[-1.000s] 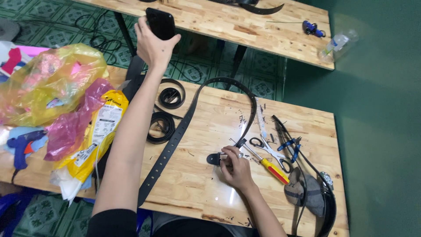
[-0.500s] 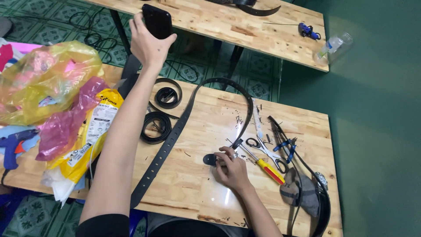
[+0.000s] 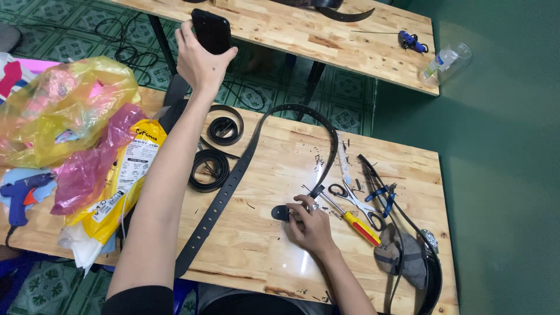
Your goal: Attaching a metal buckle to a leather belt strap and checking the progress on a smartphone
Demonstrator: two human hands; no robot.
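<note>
The table (image 3: 280, 256) is pale, knotty wood. Across it runs a black belt (image 3: 233, 186) dotted with punched holes; beside the belt lie black coiled straps (image 3: 211, 169). Right of the belt lie a screwdriver (image 3: 360, 227) with a yellow-and-red handle, blue-handled pliers (image 3: 382, 195) and a grey cloth (image 3: 402, 256). Left of the belt are translucent yellow (image 3: 64, 111) and pink bags (image 3: 87, 169) and a blue glue gun (image 3: 23, 192). The floor (image 3: 262, 93) is green patterned tile.

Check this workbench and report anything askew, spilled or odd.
Small dark scraps lie strewn on the table near the long black belt. A clear plastic bottle lies on its side at the far table's edge. The left hand holds a black phone out beyond the table.
</note>
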